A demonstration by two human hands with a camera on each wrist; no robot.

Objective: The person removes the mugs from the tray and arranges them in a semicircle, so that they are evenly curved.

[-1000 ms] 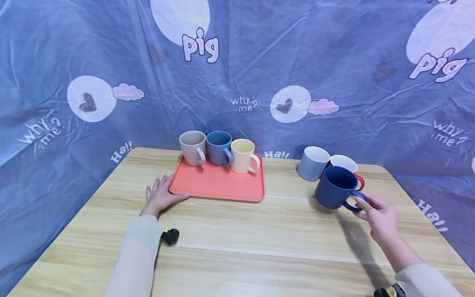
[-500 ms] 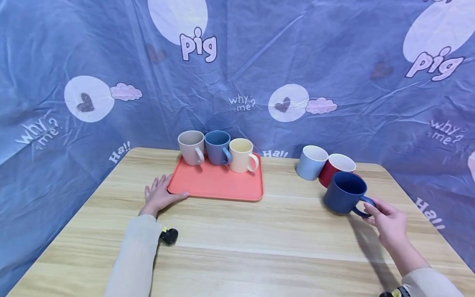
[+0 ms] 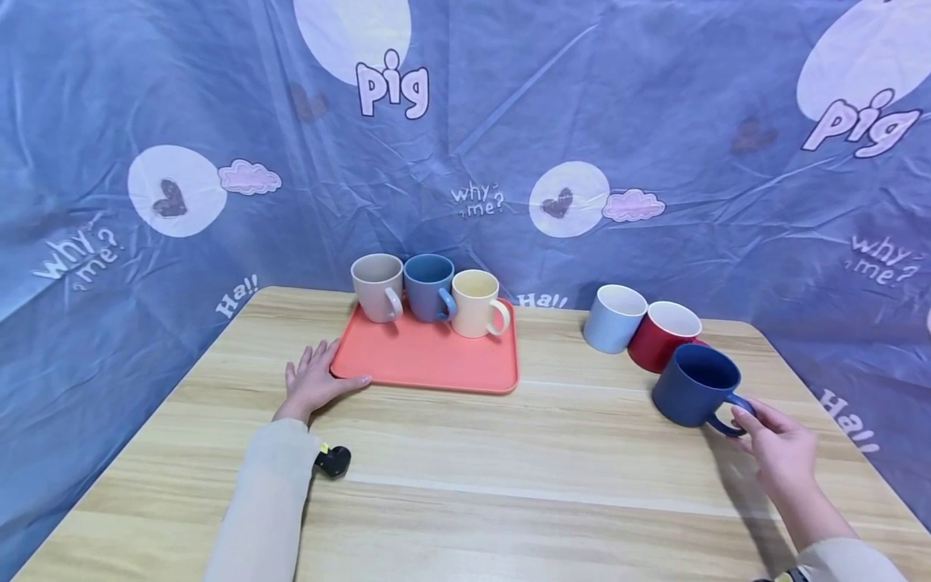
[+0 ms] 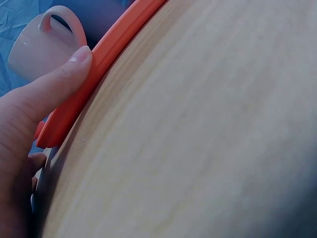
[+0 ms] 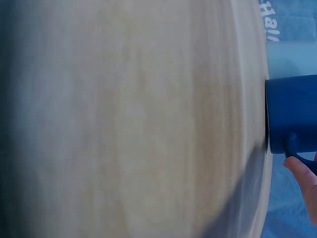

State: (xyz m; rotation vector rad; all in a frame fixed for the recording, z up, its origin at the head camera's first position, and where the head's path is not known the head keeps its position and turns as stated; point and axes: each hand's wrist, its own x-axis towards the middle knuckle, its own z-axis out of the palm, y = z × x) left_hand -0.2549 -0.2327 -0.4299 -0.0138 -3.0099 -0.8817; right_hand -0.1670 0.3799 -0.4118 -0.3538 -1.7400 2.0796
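Note:
My right hand [image 3: 785,443] pinches the handle of a dark blue mug [image 3: 687,392] at the right of the table. The mug is upright, its base right at the tabletop in the right wrist view. My left hand [image 3: 317,383] lies with fingers spread at the near left corner of an orange-red tray [image 3: 429,356]. Its thumb [image 4: 64,79] rests along the tray's rim in the left wrist view. Along the tray's back stand a grey mug [image 3: 377,293], a blue mug [image 3: 427,293] and a cream mug [image 3: 473,311], all with handles turned rightward.
Behind the dark blue mug, a light blue mug [image 3: 612,323] and a red mug [image 3: 658,339] with a white inside stand side by side. The dark blue mug overlaps the red one in the head view. A patterned blue cloth [image 3: 465,121] hangs behind the wooden table [image 3: 465,485].
My right hand has moved the dark blue mug rightward and nearer to me, so more of the red mug shows. My left hand and the tray have stayed in place.

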